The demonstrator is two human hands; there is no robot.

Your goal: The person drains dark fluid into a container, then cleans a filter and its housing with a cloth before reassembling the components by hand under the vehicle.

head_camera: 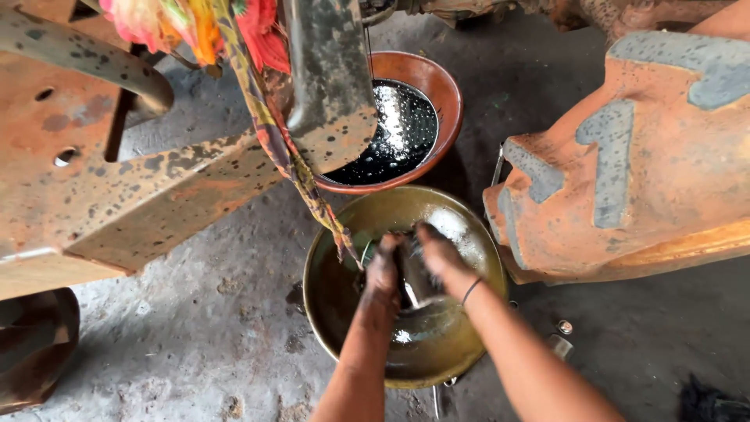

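Small dark metal part, oily, sits btwn both hands inside the round brass-coloured metal basin at 6 o'clock of the view. Left hand closed on its left side, right hand gripping it from the right. Orange round bowl of black oil touches the basin at 12 o'clock. Rusty orange machine casing at 2 o'clock, rusty plate at 10

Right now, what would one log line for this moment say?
left hand: in brass basin, on dark metal part | right hand: on same part | red bowl: black oil, behind basin
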